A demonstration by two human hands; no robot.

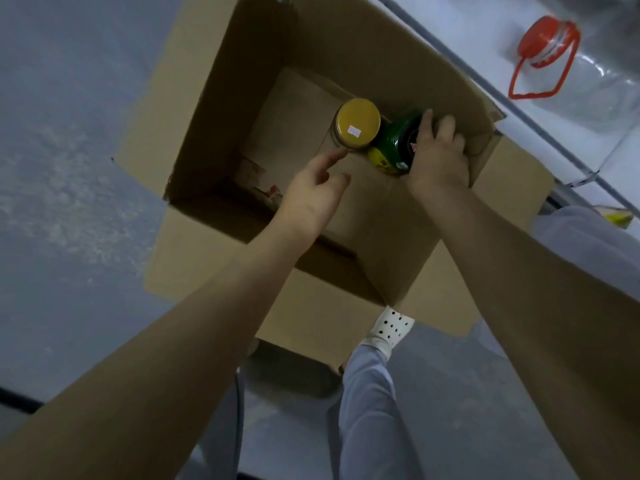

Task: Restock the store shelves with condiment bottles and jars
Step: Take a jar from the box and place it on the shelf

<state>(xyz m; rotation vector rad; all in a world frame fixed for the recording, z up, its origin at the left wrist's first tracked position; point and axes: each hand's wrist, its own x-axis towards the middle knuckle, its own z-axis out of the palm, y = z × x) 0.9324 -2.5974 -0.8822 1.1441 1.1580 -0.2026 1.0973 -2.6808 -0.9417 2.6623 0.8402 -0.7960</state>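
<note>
An open cardboard box stands on the floor below me. Inside it, a jar with a yellow lid stands upright beside a green-lidded jar. My right hand grips the green-lidded jar, its fingers curled over the far side of the lid. A further yellow lid shows just below the green one, partly hidden. My left hand reaches into the box with fingers loosely extended, the forefinger tip at the near edge of the yellow-lidded jar.
A white shelf edge runs diagonally at the upper right, holding a large clear bottle with a red cap and handle. Grey floor lies left of the box. My legs and a white perforated shoe stand against the box's near flap.
</note>
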